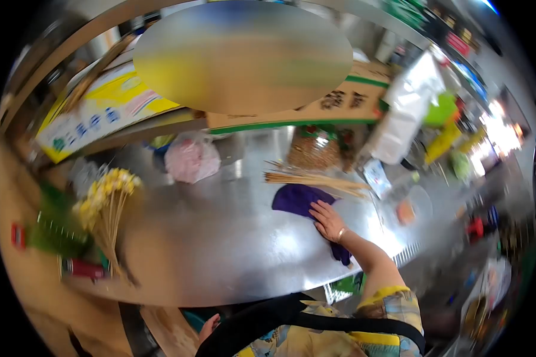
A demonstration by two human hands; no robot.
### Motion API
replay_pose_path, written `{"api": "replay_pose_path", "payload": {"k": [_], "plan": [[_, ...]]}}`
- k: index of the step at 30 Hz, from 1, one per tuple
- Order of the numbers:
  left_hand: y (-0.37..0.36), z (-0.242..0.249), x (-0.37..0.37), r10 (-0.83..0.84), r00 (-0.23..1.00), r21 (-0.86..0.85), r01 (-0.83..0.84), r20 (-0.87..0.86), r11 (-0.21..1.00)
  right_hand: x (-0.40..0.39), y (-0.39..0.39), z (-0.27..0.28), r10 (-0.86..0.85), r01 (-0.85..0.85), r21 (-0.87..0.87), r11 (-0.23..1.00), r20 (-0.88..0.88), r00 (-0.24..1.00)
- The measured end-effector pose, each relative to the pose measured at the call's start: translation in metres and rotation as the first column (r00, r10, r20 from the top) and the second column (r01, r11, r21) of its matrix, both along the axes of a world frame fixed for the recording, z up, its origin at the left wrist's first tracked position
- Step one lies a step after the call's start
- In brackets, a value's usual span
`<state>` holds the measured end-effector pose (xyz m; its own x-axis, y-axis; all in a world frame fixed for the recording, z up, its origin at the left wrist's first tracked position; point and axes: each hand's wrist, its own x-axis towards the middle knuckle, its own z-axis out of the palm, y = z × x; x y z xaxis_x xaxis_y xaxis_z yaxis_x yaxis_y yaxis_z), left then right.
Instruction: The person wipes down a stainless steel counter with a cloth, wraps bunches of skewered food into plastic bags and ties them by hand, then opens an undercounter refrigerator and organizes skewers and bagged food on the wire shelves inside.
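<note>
A purple cloth [298, 199] lies on the steel table [220, 238], with part of it hanging down toward the front edge. My right hand [327, 220] rests flat on the cloth, fingers spread and pointing up and left. Just beyond the cloth is a loose bundle of thin wooden sticks [315, 179]. My left hand [209, 327] shows only in part, low in the view below the table's front edge; its fingers are mostly hidden by the dark apron strap and sleeve.
Yellow-and-white skewers [113, 187] lie at the left. Along the back are a pink bag [192, 157], a bag of brown grains [313, 149] and cardboard boxes [363, 89]. A white bag [408, 107] and a clear container [417, 205] are at the right.
</note>
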<state>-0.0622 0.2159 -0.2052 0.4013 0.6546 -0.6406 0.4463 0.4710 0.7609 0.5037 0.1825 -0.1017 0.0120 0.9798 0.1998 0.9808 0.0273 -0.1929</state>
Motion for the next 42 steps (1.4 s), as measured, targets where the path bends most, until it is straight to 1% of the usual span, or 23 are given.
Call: {"api": "replay_pose_path", "payload": {"k": [2,5,6,7,9,10,11,12,13,14,16,18,21,22,24,25,27,31,33,36,38,40,42], "plan": [[-0.034,0.076,0.037,0.154,0.988,0.048,-0.153,-0.022,0.987,0.007,0.011,0.005,0.044,-0.044,0.017,0.999,0.003,0.999],[-0.105,0.060,0.042,0.309,0.899,0.062,-0.343,0.309,0.937,-0.011,0.027,0.006,-0.068,0.056,0.141,0.988,0.081,0.994],[-0.130,0.035,0.041,0.408,0.858,0.067,-0.449,0.313,0.891,-0.030,0.034,0.016,-0.092,0.080,0.196,0.977,0.052,0.994],[-0.161,-0.002,0.035,0.536,0.791,-0.140,-0.519,0.294,0.843,-0.060,0.038,0.032,-0.134,0.127,0.177,0.976,0.027,0.991],[-0.210,0.081,0.069,0.709,0.617,-0.225,-0.679,0.341,0.699,-0.117,0.041,0.033,0.041,-0.019,0.211,0.977,-0.099,0.994],[-0.222,0.082,0.074,0.650,0.688,-0.058,-0.671,0.322,0.739,-0.152,0.039,0.038,0.179,-0.163,0.076,0.984,-0.324,0.929],[-0.243,0.096,0.078,0.646,0.725,0.055,-0.675,0.239,0.736,-0.185,0.040,0.031,0.413,-0.458,0.021,0.889,-0.472,0.779],[-0.261,0.110,0.083,0.648,0.748,0.162,-0.664,0.145,0.730,-0.215,0.030,0.030,0.343,-0.637,-0.145,0.757,-0.742,0.576],[-0.281,0.126,0.081,0.668,0.744,0.205,-0.659,0.034,0.724,-0.246,0.019,0.006,0.050,-0.797,-0.335,0.502,-0.909,0.413],[-0.318,0.102,0.096,0.791,0.611,0.228,-0.775,0.035,0.589,-0.275,-0.001,0.032,0.030,-0.902,-0.351,0.252,-0.929,0.370],[-0.380,0.028,0.108,0.774,0.612,0.417,-0.753,0.161,0.509,-0.335,-0.031,0.051,0.111,-0.926,-0.366,-0.096,-0.928,0.355],[-0.442,0.032,0.136,0.868,0.473,0.436,-0.820,0.154,0.370,-0.387,-0.065,0.060,0.211,-0.878,-0.377,-0.296,-0.922,0.325],[-0.523,0.054,0.181,0.951,-0.061,0.179,-0.977,0.303,-0.119,-0.463,-0.120,0.065,0.364,-0.790,-0.399,-0.466,-0.900,0.240],[-0.547,0.059,0.197,0.943,-0.098,0.170,-0.973,0.317,-0.159,-0.486,-0.145,0.066,0.406,-0.761,-0.412,-0.502,-0.889,0.214],[-0.583,0.082,0.212,0.851,-0.372,0.323,-0.807,0.371,-0.494,-0.528,-0.188,0.067,0.480,-0.702,-0.445,-0.555,-0.861,0.167],[-0.598,0.073,0.215,0.833,-0.393,0.307,-0.797,0.389,-0.520,-0.544,-0.209,0.065,0.509,-0.682,-0.461,-0.568,-0.848,0.149],[-0.623,0.052,0.218,0.671,-0.720,0.377,-0.580,0.176,-0.722,-0.569,-0.239,0.059,0.564,-0.637,-0.507,-0.581,-0.815,0.134],[-0.673,0.109,0.160,0.366,-0.915,0.661,-0.169,0.170,-0.731,-0.577,-0.271,0.016,0.587,-0.514,-0.594,-0.619,-0.785,0.200],[-0.682,0.126,0.131,0.269,-0.909,0.501,-0.079,0.318,-0.862,-0.568,-0.276,-0.027,0.576,-0.500,-0.591,-0.632,-0.791,0.206],[-0.701,0.154,0.080,0.283,-0.883,0.620,0.012,0.375,-0.784,-0.607,-0.322,-0.025,0.733,-0.650,-0.470,-0.597,-0.648,-0.205],[-0.712,0.177,0.044,0.301,-0.907,0.763,0.033,0.294,-0.646,-0.651,-0.367,0.002,0.573,-0.654,-0.313,-0.689,-0.787,-0.228],[-0.722,0.207,0.010,0.291,-0.925,0.839,0.051,0.245,-0.542,-0.689,-0.422,0.053,0.553,-0.698,-0.174,-0.694,-0.750,-0.363],[-0.731,0.226,-0.022,0.259,-0.944,0.904,0.082,0.206,-0.420,-0.725,-0.467,0.072,0.319,-0.708,0.083,-0.702,-0.852,-0.416]]}}
